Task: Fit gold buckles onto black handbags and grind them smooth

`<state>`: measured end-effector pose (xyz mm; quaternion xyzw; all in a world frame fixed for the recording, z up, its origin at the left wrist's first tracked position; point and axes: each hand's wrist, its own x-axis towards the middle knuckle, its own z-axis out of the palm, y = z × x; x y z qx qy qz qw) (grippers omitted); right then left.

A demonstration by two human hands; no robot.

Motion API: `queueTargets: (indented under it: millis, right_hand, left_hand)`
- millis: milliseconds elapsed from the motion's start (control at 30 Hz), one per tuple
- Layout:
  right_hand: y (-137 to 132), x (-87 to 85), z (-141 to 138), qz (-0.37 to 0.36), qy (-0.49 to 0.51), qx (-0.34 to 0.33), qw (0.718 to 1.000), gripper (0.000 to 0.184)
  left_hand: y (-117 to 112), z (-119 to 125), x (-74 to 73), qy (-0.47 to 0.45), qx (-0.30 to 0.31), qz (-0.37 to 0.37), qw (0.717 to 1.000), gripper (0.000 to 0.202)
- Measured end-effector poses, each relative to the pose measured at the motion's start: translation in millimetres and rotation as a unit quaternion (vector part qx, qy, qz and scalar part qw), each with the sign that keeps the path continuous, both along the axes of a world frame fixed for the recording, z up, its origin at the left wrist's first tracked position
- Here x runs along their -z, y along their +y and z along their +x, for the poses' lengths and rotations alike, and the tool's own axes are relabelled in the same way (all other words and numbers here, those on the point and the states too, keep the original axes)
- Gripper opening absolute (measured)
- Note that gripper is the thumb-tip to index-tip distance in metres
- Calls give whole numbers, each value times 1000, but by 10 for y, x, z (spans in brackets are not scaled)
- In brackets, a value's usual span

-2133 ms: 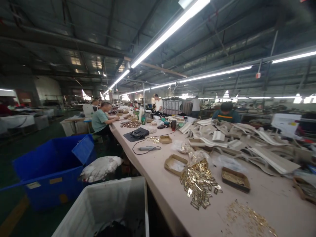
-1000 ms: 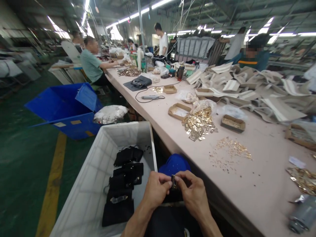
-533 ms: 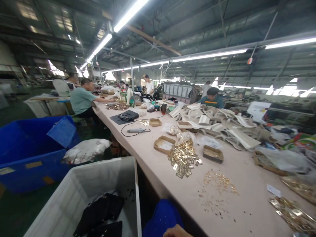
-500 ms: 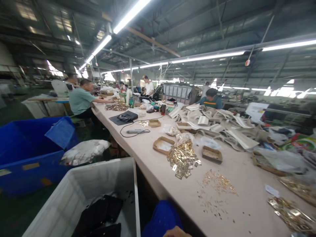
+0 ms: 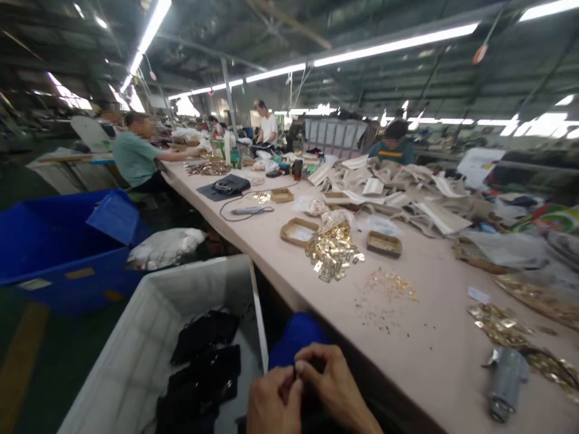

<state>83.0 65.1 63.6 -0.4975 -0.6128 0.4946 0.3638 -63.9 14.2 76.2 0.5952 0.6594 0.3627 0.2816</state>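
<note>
My left hand (image 5: 274, 398) and my right hand (image 5: 333, 386) meet low in the middle, over my blue-clad knee (image 5: 301, 334). Both are closed in a pinch, fingertips almost touching. A small dark edge shows between them, too little of it visible to name. Beneath the fingers everything is dark. Close by on the left, black pieces (image 5: 212, 374) lie in a white bin (image 5: 203, 271). Right of my hands, the pinkish table (image 5: 312, 295) carries a heap of gold metal plates (image 5: 332, 250) and scattered tiny gold parts (image 5: 391, 284).
A grey power tool (image 5: 504, 383) lies at the table's right, near more gold pieces (image 5: 495, 322). Cardboard trays (image 5: 383, 244) and a pile of beige straps (image 5: 384, 187) stand farther back. At left are a blue bin (image 5: 90, 274) and a seated co-worker (image 5: 136, 157).
My hands have come up into view and joined in a pinch; before, only part of one showed at the bottom edge. The view has tilted down, bringing in the grey tool.
</note>
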Motion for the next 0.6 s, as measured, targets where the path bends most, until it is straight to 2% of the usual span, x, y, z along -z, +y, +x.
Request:
queueTargets:
  millis: [67,167,367,467,600]
  right_hand:
    - [14,-121,11,-23,27,-35,999,29]
    - [52,-160,24,-32,45,-51,997,27]
    - [96,-107,110,-34,67,-87,993,21]
    - [195,-106,215,-56,107,-155,980,26]
    - [338,-105,328,-116,153,-252,949,36]
  left_hand:
    - [-76,109,76,102,-32,56,993,19]
    - [-158,254,142,170,-71,123,975,22]
    - [-190,366,160,189,-100,135,968,21]
    - [-189,377,164,178,-102,147,968,20]
    - [-205,406,147,164,-94,148,971,18]
